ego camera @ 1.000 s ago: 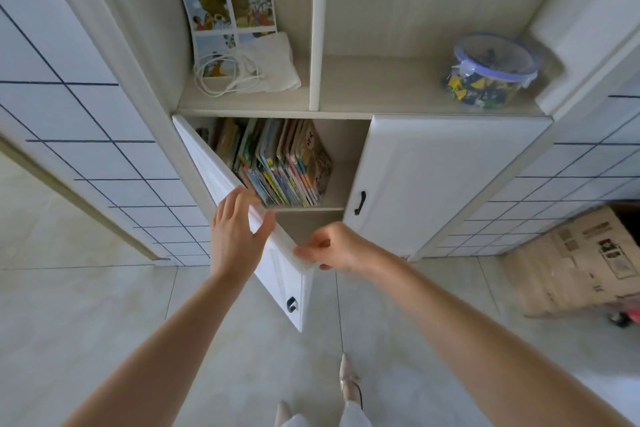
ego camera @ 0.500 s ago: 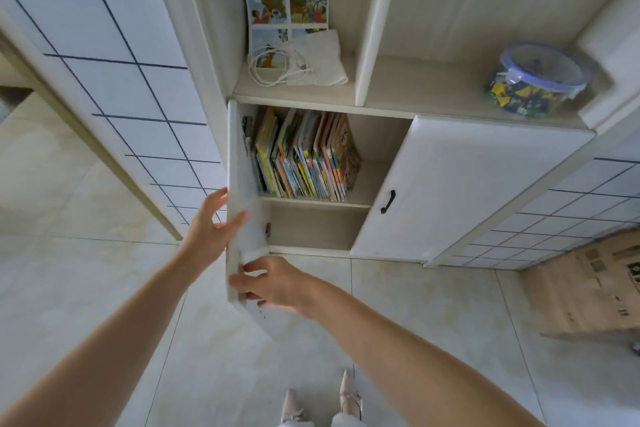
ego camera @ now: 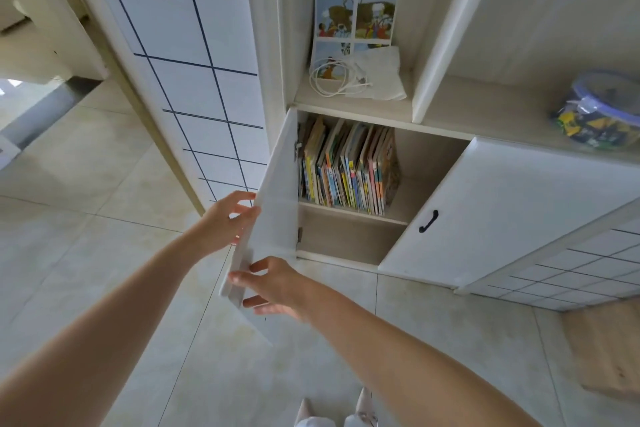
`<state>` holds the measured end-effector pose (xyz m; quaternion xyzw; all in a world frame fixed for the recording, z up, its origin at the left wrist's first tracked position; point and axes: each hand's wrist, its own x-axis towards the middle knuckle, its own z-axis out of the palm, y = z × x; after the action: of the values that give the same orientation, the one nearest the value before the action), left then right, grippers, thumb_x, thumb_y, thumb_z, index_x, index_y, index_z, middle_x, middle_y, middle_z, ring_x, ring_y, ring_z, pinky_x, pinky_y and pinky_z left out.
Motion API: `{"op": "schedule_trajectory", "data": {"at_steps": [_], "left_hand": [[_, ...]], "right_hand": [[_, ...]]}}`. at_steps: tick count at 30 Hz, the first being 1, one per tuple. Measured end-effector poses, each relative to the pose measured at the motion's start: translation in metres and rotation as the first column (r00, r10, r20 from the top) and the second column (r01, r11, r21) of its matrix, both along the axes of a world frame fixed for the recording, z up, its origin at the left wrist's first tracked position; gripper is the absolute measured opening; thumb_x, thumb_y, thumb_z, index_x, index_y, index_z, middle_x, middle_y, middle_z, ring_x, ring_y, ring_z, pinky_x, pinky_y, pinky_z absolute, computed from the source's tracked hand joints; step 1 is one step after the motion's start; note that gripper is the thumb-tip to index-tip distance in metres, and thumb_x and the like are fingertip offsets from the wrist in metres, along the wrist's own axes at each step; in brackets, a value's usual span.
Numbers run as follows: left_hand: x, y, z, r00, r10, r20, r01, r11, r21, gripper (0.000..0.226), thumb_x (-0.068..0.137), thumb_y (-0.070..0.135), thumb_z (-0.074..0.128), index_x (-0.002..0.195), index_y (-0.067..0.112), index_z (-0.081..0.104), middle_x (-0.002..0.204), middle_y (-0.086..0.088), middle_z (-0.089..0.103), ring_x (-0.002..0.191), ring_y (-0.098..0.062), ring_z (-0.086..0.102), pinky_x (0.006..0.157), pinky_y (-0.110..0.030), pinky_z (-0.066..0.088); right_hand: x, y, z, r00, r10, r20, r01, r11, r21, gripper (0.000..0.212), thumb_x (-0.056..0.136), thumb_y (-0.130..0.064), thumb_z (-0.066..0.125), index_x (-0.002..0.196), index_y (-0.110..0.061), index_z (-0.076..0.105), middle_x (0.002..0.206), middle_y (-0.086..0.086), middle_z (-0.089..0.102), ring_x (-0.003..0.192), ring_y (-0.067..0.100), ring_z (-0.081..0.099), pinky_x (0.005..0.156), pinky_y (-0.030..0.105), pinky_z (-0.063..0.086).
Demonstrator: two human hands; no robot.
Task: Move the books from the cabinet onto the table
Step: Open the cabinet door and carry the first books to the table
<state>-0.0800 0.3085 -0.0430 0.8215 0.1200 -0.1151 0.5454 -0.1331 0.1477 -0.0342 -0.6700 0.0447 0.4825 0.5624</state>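
Pale glossy floor tiles [ego camera: 104,288] fill the left, below a white wall [ego camera: 194,45] crossed by thin dark lines. At nine o'clock of the flat white door [ego camera: 273,218], the left hand [ego camera: 225,222] rests on its outer face, fingers loosely spread. The right hand [ego camera: 277,288], at the door's six o'clock, pinches its lower edge between thumb and fingers. Past the swung-open door, thin colourful books [ego camera: 346,170] stand upright and packed, leaning slightly, on the cabinet [ego camera: 433,97] shelf. At their twelve o'clock lie a coiled white cable [ego camera: 329,80] and a picture sheet [ego camera: 355,14]. At three o'clock: a shut door with a black handle [ego camera: 428,221], then a round plastic tub [ego camera: 602,111].
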Motion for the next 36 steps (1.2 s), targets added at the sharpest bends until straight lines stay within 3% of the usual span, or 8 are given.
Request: {"op": "schedule_trajectory", "data": {"at_steps": [5, 8, 10, 14, 17, 22, 30, 36], "left_hand": [[0.005, 0.010, 0.007, 0.997, -0.032, -0.071, 0.032, 0.999, 0.006, 0.026, 0.095, 0.027, 0.058, 0.120, 0.024, 0.055, 0.109, -0.003, 0.066, 0.094, -0.024, 0.067, 0.079, -0.041, 0.058], [0.010, 0.013, 0.007, 0.998, -0.017, -0.062, 0.019, 0.999, 0.033, 0.017, 0.094, 0.021, 0.060, 0.110, 0.024, 0.056, 0.106, -0.002, 0.063, 0.086, -0.020, 0.065, 0.072, -0.036, 0.056], [0.017, 0.012, 0.008, 1.000, -0.014, 0.010, 0.012, 0.986, 0.169, 0.014, 0.091, 0.019, 0.064, 0.102, 0.022, 0.056, 0.104, 0.002, 0.059, 0.078, -0.014, 0.060, 0.065, -0.030, 0.050], [0.030, 0.015, 0.009, 0.997, 0.009, 0.079, -0.034, 0.946, 0.323, 0.018, 0.086, 0.025, 0.069, 0.096, 0.016, 0.058, 0.094, 0.007, 0.058, 0.087, -0.023, 0.060, 0.072, -0.036, 0.049], [0.038, 0.023, 0.009, 0.997, -0.001, 0.077, -0.028, 0.925, 0.379, 0.019, 0.086, 0.029, 0.069, 0.096, 0.016, 0.058, 0.092, 0.007, 0.059, 0.085, -0.028, 0.062, 0.077, -0.042, 0.051], [0.053, 0.028, 0.014, 0.978, -0.008, 0.210, -0.098, 0.866, 0.490, 0.013, 0.084, 0.024, 0.069, 0.093, 0.024, 0.059, 0.095, 0.002, 0.063, 0.086, -0.025, 0.060, 0.080, -0.042, 0.050], [0.090, -0.037, 0.043, 0.895, -0.099, 0.434, -0.183, 0.807, 0.562, 0.016, 0.086, 0.010, 0.062, 0.101, 0.014, 0.065, 0.091, 0.005, 0.058, 0.079, -0.019, 0.056, 0.072, -0.031, 0.045], [0.131, -0.123, 0.007, 0.944, -0.106, 0.314, -0.084, 0.841, 0.535, 0.019, 0.090, 0.013, 0.060, 0.108, 0.017, 0.064, 0.100, 0.003, 0.063, 0.088, -0.014, 0.057, 0.074, -0.026, 0.044]], "right_hand": [[0.006, 0.007, 0.000, 0.999, 0.039, -0.007, -0.039, 0.999, -0.001, 0.065, 0.084, -0.043, 0.068, 0.133, -0.012, 0.040, 0.130, 0.010, 0.055, 0.110, 0.023, 0.064, 0.097, 0.036, 0.051], [0.012, 0.001, 0.001, 0.997, 0.074, -0.010, -0.074, 0.997, 0.000, 0.040, 0.089, -0.040, 0.062, 0.118, -0.013, 0.051, 0.126, 0.009, 0.058, 0.113, 0.025, 0.062, 0.099, 0.039, 0.050], [0.020, -0.010, 0.001, 0.998, 0.070, -0.003, -0.070, 0.997, -0.016, 0.031, 0.090, -0.038, 0.061, 0.110, -0.015, 0.055, 0.122, 0.008, 0.061, 0.111, 0.025, 0.063, 0.098, 0.038, 0.051], [0.043, -0.048, 0.001, 0.999, 0.032, 0.009, -0.031, 0.996, -0.086, 0.037, 0.092, -0.033, 0.057, 0.122, -0.012, 0.053, 0.121, 0.010, 0.065, 0.099, 0.022, 0.065, 0.095, 0.037, 0.051], [0.065, -0.086, 0.000, 1.000, -0.026, 0.012, 0.028, 0.987, -0.159, 0.024, 0.094, -0.029, 0.057, 0.112, -0.015, 0.055, 0.118, 0.011, 0.066, 0.096, 0.022, 0.066, 0.096, 0.039, 0.052], [0.104, -0.146, -0.006, 0.989, -0.141, 0.034, 0.145, 0.963, -0.229, 0.032, 0.094, -0.025, 0.058, 0.122, -0.010, 0.051, 0.109, 0.012, 0.068, 0.088, 0.024, 0.067, 0.086, 0.037, 0.055], [0.171, -0.199, -0.008, 0.974, -0.202, 0.100, 0.224, 0.927, -0.302, 0.033, 0.092, -0.025, 0.061, 0.120, -0.008, 0.055, 0.109, 0.013, 0.070, 0.087, 0.024, 0.068, 0.079, 0.036, 0.057], [0.235, -0.234, -0.013, 0.984, -0.119, 0.136, 0.160, 0.922, -0.354, 0.033, 0.092, -0.033, 0.060, 0.116, -0.010, 0.060, 0.111, 0.010, 0.068, 0.096, 0.023, 0.067, 0.072, 0.031, 0.056]]}}
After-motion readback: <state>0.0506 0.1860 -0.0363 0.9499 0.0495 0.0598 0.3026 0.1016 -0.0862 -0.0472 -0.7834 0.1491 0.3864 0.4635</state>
